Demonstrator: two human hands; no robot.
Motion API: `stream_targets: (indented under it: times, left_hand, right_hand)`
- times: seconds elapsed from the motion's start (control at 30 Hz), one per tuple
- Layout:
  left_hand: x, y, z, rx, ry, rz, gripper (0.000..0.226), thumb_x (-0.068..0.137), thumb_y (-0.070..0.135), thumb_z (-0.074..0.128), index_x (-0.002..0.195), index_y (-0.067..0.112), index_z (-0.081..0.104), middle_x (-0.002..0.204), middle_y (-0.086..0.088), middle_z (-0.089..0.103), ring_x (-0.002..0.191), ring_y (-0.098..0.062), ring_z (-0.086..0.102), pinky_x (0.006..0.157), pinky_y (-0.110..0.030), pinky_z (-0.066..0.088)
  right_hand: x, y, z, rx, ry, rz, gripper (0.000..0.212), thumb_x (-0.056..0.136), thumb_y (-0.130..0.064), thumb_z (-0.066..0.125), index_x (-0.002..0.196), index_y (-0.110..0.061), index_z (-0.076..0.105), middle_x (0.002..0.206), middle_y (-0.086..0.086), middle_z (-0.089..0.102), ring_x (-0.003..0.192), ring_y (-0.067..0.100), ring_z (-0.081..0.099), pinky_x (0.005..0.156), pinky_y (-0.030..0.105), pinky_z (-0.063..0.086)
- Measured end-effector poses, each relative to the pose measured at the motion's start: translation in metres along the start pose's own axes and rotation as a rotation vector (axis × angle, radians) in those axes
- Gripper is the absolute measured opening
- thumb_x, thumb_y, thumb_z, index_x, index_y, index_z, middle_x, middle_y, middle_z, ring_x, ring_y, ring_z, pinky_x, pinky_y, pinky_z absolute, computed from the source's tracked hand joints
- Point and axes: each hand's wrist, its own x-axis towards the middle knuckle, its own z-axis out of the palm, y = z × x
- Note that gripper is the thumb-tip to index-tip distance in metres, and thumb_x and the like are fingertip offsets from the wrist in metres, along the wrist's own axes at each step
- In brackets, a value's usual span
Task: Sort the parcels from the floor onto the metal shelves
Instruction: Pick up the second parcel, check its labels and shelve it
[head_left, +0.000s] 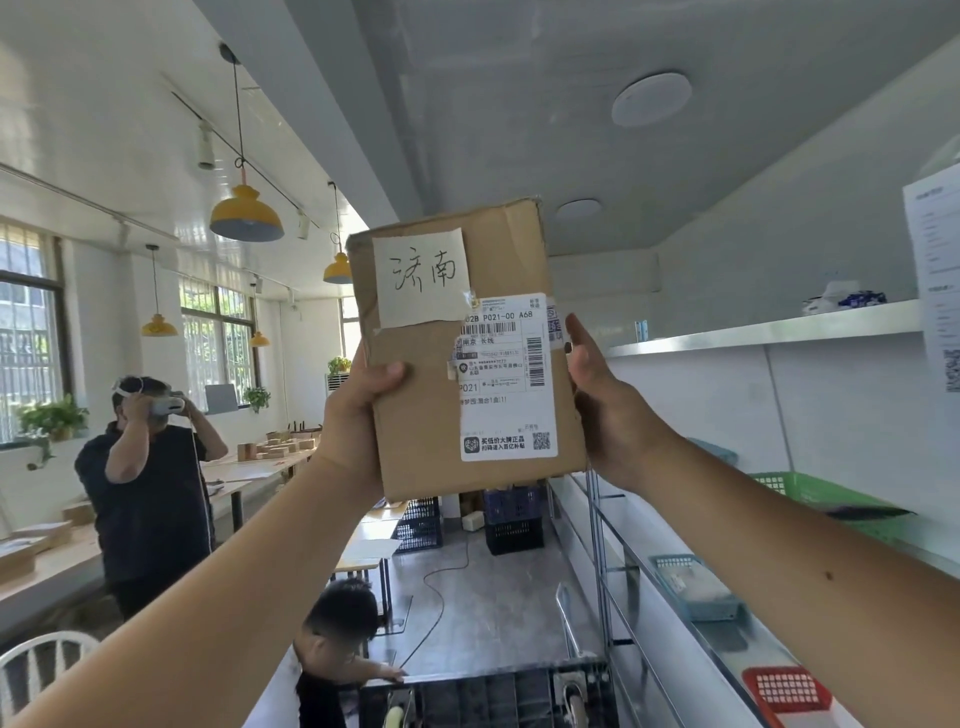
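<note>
I hold a brown cardboard parcel (415, 415) upright at head height in the middle of the view. It bears a handwritten paper note at the top and a white shipping label on its right half. My left hand (358, 415) grips its left edge, thumb on the front. My right hand (608, 410) presses flat against its right edge. The metal shelves (623, 540) run along the right below my right arm.
Green (810, 491), blue (696, 587) and red (787, 693) baskets sit on the shelves. A white wall ledge (763, 330) runs above. A person crouches below by a dark crate (483, 696); another stands at left by long tables. Dark crates (514, 525) stand down the aisle.
</note>
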Motion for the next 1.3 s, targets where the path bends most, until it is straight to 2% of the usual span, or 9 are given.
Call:
stream_targets:
  times: [0.2,0.33,0.4,0.47,0.53,0.63,0.77,1.0,1.3]
  left_hand:
    - [0.003,-0.009,0.01,-0.006,0.017,-0.025,0.132,0.048,0.039,0.101,0.162,0.006,0.041,0.137,-0.024,0.063,0.102,-0.04,0.075,0.079,-0.05,0.064]
    - [0.003,-0.011,0.015,-0.02,-0.004,-0.036,0.134,0.046,0.04,0.102,0.161,0.005,0.043,0.118,-0.018,0.076,0.093,-0.036,0.079,0.073,-0.047,0.066]
    - [0.002,-0.012,0.018,-0.012,-0.002,-0.034,0.136,0.044,0.042,0.103,0.16,0.005,0.044,0.114,-0.016,0.079,0.091,-0.034,0.081,0.071,-0.045,0.066]
    - [0.002,-0.014,0.021,0.015,-0.022,-0.008,0.13,0.048,0.045,0.102,0.158,0.005,0.045,0.115,-0.014,0.08,0.094,-0.032,0.081,0.073,-0.044,0.066]
    - [0.003,-0.015,0.022,0.053,-0.028,0.004,0.12,0.056,0.05,0.099,0.157,0.011,0.047,0.124,-0.015,0.077,0.101,-0.032,0.079,0.078,-0.045,0.066]
    - [0.006,-0.016,0.02,0.133,-0.067,-0.01,0.121,0.066,0.064,0.091,0.164,0.017,0.038,0.154,-0.022,0.057,0.125,-0.037,0.069,0.094,-0.05,0.061]
    - [0.005,-0.031,0.01,0.16,-0.099,0.001,0.121,0.07,0.063,0.09,0.167,0.019,0.031,0.162,-0.021,0.05,0.135,-0.04,0.062,0.099,-0.051,0.059]
    - [-0.001,-0.053,0.008,0.081,-0.057,-0.015,0.126,0.063,0.063,0.094,0.164,0.015,0.037,0.147,-0.019,0.064,0.12,-0.035,0.073,0.088,-0.047,0.064]
    - [0.001,-0.064,0.011,0.02,-0.02,0.023,0.105,0.072,0.041,0.085,0.162,0.011,0.04,0.122,-0.009,0.079,0.102,-0.027,0.08,0.077,-0.041,0.066]
  right_hand:
    - [-0.001,0.004,-0.008,0.032,-0.009,-0.053,0.127,0.055,-0.062,0.095,0.162,-0.04,0.031,0.147,0.003,0.066,0.142,0.036,0.055,0.121,0.065,0.036]
    - [-0.006,0.006,-0.008,0.078,-0.011,-0.102,0.066,0.087,-0.037,0.064,0.15,-0.028,0.049,0.122,-0.002,0.08,0.113,0.021,0.076,0.088,0.041,0.065]
    - [-0.008,0.008,-0.012,0.1,-0.011,-0.094,0.066,0.087,-0.034,0.06,0.152,-0.027,0.048,0.121,-0.001,0.08,0.109,0.02,0.077,0.081,0.037,0.066]
    - [-0.007,0.013,-0.018,0.137,0.004,-0.083,0.088,0.079,-0.038,0.078,0.159,-0.03,0.04,0.129,0.003,0.077,0.115,0.024,0.076,0.085,0.042,0.066]
    - [-0.009,0.015,-0.021,0.169,0.018,-0.084,0.098,0.073,-0.04,0.086,0.159,-0.031,0.04,0.132,0.006,0.075,0.116,0.027,0.075,0.088,0.047,0.066]
    - [-0.013,0.014,-0.023,0.198,0.03,-0.113,0.061,0.086,-0.032,0.061,0.146,-0.027,0.055,0.123,0.005,0.079,0.11,0.027,0.077,0.079,0.044,0.066]
    - [-0.02,0.016,-0.025,0.214,0.04,-0.146,0.04,0.087,-0.03,0.055,0.125,-0.026,0.067,0.116,0.004,0.081,0.104,0.024,0.079,0.075,0.04,0.066]
    - [-0.028,0.022,-0.02,0.176,0.012,-0.185,0.07,0.06,-0.042,0.093,0.125,-0.025,0.072,0.123,0.01,0.079,0.11,0.03,0.076,0.081,0.044,0.066]
    - [-0.037,0.023,-0.021,0.192,0.072,-0.167,0.083,0.068,-0.051,0.091,0.14,-0.018,0.063,0.137,0.016,0.071,0.123,0.035,0.07,0.095,0.05,0.062]
